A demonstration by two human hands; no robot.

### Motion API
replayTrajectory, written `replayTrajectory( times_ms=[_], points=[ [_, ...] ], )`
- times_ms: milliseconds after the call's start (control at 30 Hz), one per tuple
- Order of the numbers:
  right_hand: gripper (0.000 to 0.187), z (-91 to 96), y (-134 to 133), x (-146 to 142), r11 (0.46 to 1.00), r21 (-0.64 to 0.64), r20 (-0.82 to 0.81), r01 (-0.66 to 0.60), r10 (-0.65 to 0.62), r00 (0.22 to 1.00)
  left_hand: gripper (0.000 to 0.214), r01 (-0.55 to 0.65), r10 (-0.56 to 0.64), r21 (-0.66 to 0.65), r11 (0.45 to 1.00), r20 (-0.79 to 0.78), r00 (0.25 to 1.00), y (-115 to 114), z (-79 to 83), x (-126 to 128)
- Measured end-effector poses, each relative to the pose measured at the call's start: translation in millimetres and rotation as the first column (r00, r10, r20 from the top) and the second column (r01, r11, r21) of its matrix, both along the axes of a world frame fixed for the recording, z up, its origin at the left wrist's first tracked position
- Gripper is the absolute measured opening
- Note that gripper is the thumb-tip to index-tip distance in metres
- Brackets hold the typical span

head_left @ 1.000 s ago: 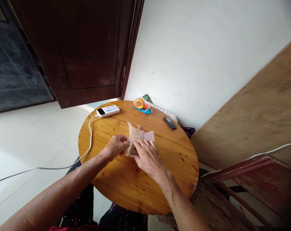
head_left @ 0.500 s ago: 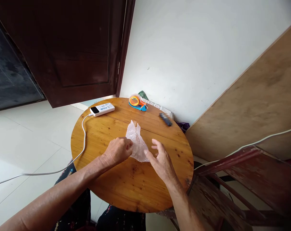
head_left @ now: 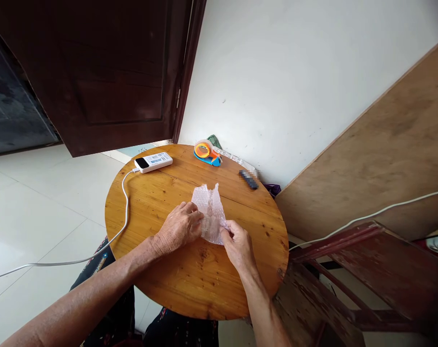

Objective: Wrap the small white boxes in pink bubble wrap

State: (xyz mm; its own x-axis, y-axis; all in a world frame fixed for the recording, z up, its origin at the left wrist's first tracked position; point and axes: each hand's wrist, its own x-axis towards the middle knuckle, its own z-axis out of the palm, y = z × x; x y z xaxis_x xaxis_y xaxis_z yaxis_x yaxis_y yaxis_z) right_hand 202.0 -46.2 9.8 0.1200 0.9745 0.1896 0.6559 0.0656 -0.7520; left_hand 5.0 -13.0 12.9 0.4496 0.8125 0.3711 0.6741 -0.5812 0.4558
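A crumpled piece of clear, pinkish bubble wrap lies over the middle of the round wooden table. Along its seam runs a brownish, tape-like strip. My left hand is at the wrap's left edge, its fingers curled and closed on it, with the fingertips partly hidden. On the other side, my right hand pinches the lower right corner between thumb and fingers. Whether anything is inside the wrap I cannot tell.
A white power bank with a plugged-in cable sits at the table's back left. At the back stands an orange and blue tape dispenser; a dark, blurred-out object lies right of it. A wooden chair is at the right.
My right hand has closed on the wrap's lower right corner; before, its fingers were spread. The wrap is spread wider at the top. My left hand has turned and its fingers rest on the edge.
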Motion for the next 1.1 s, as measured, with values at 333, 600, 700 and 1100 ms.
replayTrajectory(
  times_ms=[333,600,700,1100],
  points=[
    [0.028,8.0,-1,-17,0.997,-0.073,-0.295,0.027,-0.047,0.954,0.017,-0.027,0.017,-0.081,0.996,-0.123,0.992,-3,12.1,2],
    [0.027,18.2,10,-40,0.998,-0.062,-0.315,0.004,-0.023,0.949,0.018,-0.025,0.008,-0.164,0.986,-0.106,0.994,-2,15.0,4],
    [0.030,24.9,9,-41,0.992,-0.105,-0.307,-0.063,0.028,0.951,0.020,-0.023,0.013,-0.190,0.982,-0.051,0.999,0,7.8,7],
    [0.043,31.3,2,-29,0.936,-0.218,-0.232,-0.276,0.225,0.946,0.046,0.084,0.057,-0.281,0.956,0.458,0.887,0,-16.2,0]
  ],
)
